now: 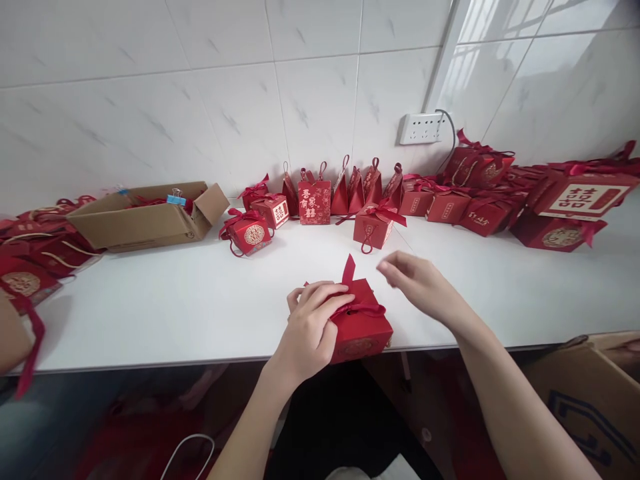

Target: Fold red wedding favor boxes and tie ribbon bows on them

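Observation:
A red gift box (364,330) sits at the table's front edge, with a dark red ribbon (367,309) tied across its top and one ribbon end standing up. My left hand (315,327) grips the box from its left side, the fingers bent over the top and onto the ribbon. Off to the right of the box, my right hand (413,280) hovers above the white table, slightly blurred. Its fingers are curled with the thumb drawn in against them, and nothing shows in them. Just beyond it stands another ribboned gift box (373,230).
Red gift boxes line the wall, including a patterned box (314,203) and stacked boxes (565,200) at right. An open cardboard box (150,223) stands at left, with red bags (30,273) beside it. A carton (585,400) is below right; a socket strip (424,129) is on the wall.

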The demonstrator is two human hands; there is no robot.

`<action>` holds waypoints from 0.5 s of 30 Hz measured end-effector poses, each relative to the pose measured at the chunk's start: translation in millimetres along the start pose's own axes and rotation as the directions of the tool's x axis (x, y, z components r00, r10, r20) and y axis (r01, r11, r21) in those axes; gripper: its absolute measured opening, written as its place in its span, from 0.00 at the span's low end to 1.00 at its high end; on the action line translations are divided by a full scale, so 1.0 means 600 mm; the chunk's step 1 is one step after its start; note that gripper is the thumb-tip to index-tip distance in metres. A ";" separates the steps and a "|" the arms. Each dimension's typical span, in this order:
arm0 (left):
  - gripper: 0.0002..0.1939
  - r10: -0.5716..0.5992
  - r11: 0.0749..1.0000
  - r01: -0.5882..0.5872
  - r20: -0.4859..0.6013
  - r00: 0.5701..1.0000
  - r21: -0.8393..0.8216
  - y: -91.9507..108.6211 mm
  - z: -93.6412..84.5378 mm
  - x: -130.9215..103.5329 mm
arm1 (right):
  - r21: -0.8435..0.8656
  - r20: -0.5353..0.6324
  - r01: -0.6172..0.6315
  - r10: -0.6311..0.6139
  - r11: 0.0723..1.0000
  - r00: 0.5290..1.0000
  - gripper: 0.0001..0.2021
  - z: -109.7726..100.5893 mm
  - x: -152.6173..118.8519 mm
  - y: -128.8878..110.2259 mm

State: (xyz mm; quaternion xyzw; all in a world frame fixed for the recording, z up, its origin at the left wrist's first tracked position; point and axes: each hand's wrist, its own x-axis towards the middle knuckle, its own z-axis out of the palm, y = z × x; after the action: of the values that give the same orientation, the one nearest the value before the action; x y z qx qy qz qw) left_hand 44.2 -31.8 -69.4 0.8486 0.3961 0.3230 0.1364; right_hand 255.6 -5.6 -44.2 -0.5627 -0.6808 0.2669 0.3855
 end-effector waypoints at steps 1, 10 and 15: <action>0.24 -0.003 1.000 0.003 -0.005 1.000 -0.009 0.000 0.001 0.001 | 0.002 0.082 -0.015 0.015 1.000 0.996 0.18 -0.006 -0.019 -0.004; 0.25 -0.015 0.999 0.014 -0.019 1.000 -0.040 -0.003 0.005 -0.002 | -0.103 0.091 -0.074 0.083 0.992 0.992 0.09 0.004 -0.060 -0.026; 0.25 -0.015 0.998 0.015 -0.008 1.000 -0.057 -0.005 0.006 -0.002 | -0.269 0.116 -0.103 0.139 0.958 0.984 0.09 -0.002 -0.063 -0.039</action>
State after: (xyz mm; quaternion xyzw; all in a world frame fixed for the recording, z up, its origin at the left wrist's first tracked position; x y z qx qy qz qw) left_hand 44.3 -30.6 -74.4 0.8400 0.3936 0.3368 0.1612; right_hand 245.9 -47.8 -33.2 -0.6303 -0.6986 0.2348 0.2441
